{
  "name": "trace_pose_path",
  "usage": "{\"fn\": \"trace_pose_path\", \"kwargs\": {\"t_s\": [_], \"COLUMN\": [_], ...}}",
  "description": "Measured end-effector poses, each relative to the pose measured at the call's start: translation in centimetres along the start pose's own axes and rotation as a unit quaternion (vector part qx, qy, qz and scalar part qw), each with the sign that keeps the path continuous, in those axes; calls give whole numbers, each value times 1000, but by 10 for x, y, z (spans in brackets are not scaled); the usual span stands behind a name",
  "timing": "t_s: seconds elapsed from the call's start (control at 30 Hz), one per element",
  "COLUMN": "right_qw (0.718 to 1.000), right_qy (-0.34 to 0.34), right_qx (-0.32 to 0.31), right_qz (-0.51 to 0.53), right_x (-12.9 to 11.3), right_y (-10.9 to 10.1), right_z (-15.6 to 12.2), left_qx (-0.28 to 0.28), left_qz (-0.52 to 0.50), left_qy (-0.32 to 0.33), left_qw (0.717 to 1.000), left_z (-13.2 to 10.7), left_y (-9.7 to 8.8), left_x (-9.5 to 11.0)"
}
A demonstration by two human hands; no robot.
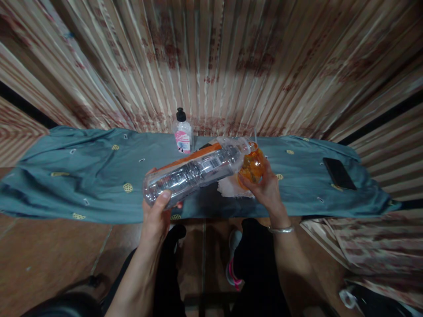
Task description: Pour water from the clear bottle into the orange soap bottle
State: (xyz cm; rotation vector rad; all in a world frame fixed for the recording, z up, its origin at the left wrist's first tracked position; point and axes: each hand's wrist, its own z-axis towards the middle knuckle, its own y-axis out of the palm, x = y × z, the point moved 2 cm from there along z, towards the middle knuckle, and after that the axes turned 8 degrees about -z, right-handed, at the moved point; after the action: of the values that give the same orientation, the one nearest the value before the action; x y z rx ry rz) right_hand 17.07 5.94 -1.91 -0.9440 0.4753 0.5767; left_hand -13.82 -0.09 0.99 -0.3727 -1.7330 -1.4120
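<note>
- The desk [82, 176] is wearing a teal cloth with small gold motifs, which is lying rumpled at its left end.
- The left hand [157, 211] is wrapping around the base end of the clear plastic bottle [194, 171], with the thumb pressing on top and the fingers curling underneath.
- A small pump bottle [183, 134] with a black top and a pink label is standing upright at the back of the desk, apart from both hands.
- The clear plastic bottle is hanging above the desk, tilted almost flat, with its neck reaching the rim of the orange container [253, 166]. Its thin ribbed wall is probably giving under a squeeze and looking light. How much liquid it is holding is hard to tell. The stiffer base, where the left hand is sitting, seems the sound place to grip, since the glossy middle is likely running slick.
- A white sheet of paper [229, 188] is lying on the cloth just below the container.
- The orange container is being held just off the desk. It is looking see-through and rigid, possibly breakable, so cradling its lower half seems wise.
- The right hand [266, 187] is cupping that container from below and the side, fingers closing around it, a metal bangle [280, 229] circling the wrist.
- A black phone [339, 173] is resting flat near the right end, well apart.
</note>
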Motion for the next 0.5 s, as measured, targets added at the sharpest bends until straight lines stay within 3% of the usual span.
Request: {"fn": "trace_pose_path", "kwargs": {"t_s": [0.5], "right_qw": [1000], "right_qy": [11], "right_qx": [-9], "right_qz": [6], "right_x": [3], "right_y": [0], "right_z": [0], "left_qx": [-4], "left_qz": [-11], "left_qy": [2], "left_qw": [1000], "left_z": [1], "left_y": [0], "left_x": [0]}}
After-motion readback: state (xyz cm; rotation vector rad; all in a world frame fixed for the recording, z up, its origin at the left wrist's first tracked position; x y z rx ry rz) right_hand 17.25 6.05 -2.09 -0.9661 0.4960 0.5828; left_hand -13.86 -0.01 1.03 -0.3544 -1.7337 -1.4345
